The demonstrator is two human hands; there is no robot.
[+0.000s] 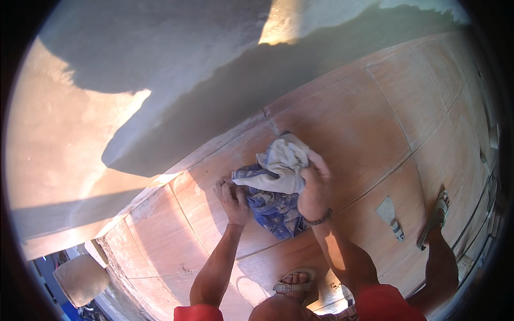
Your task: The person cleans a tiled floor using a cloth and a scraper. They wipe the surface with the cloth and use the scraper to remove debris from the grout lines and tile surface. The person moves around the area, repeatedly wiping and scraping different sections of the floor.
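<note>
A bunched cloth lies on the pinkish stone slabs in front of me, a white piece (286, 160) on top of a blue patterned piece (278, 214). It looks like a crumpled garment, but its exact kind is hidden by the folds. At its left edge, my left hand (233, 202) has its fingers curled against the cloth, closed on the blue fabric. My right hand (315, 187), with a dark beaded bracelet (319, 218) at the wrist, grips the white part from the right side; its fingers are slightly blurred.
Pinkish stone slabs (353, 139) with seams spread around the cloth. A wall (176, 101), partly in shadow, rises beyond them. Two sandaled feet (294, 281) stand nearby, one far right. A small striped object (397, 230) lies on the right. A rounded block (80, 279) is lower left.
</note>
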